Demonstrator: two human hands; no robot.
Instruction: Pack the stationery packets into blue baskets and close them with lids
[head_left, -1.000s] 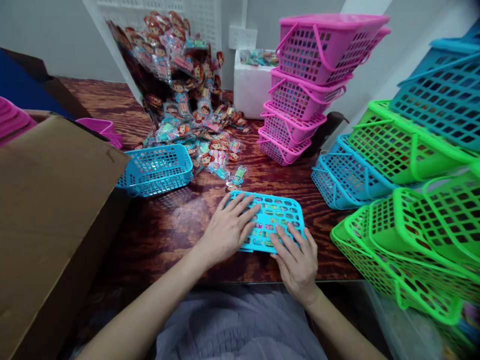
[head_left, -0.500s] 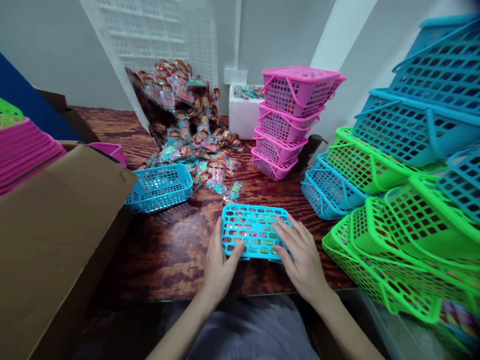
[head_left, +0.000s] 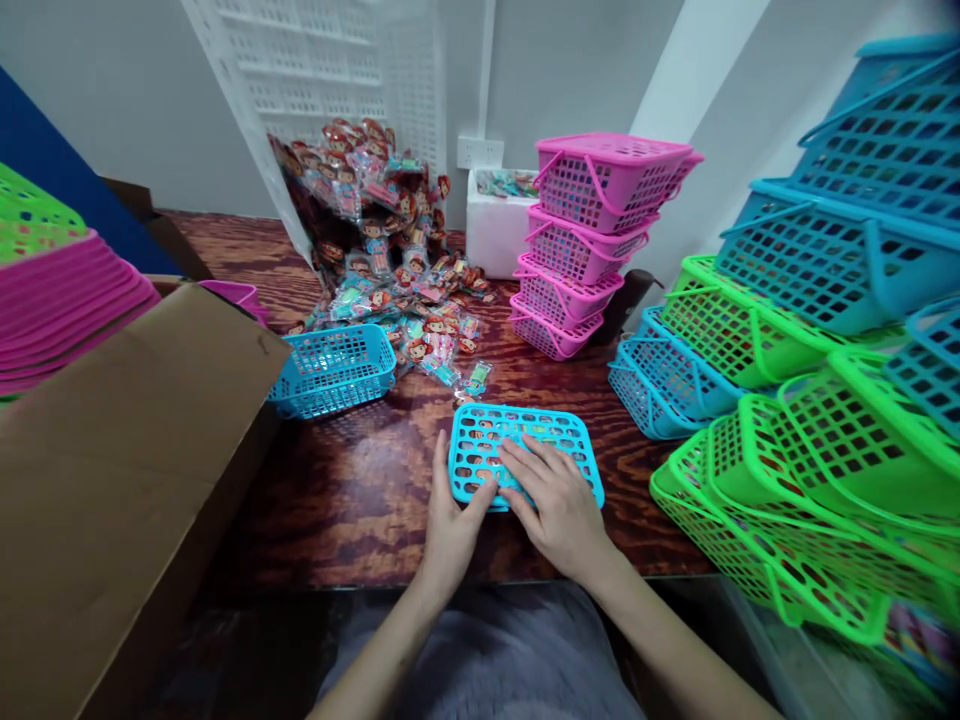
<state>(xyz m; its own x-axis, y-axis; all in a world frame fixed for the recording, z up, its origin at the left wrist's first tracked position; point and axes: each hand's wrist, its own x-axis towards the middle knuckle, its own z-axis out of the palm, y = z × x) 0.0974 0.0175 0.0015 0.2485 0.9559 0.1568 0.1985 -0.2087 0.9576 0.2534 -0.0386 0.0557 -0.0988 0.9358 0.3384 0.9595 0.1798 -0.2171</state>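
The right hand (head_left: 561, 508) has shifted left, fingers extended flat over the middle of the blue lidded basket (head_left: 481, 448) on the near table (head_left: 349, 505); the left hand (head_left: 451, 522), thumb apart, cups its left side, grip unclear.

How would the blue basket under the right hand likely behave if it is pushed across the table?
The blue basket would probably keep its shape, since it looks like stiff moulded plastic. It may slide easily, as the table looks glossy. It could resist a little, though, because its holes show something inside.
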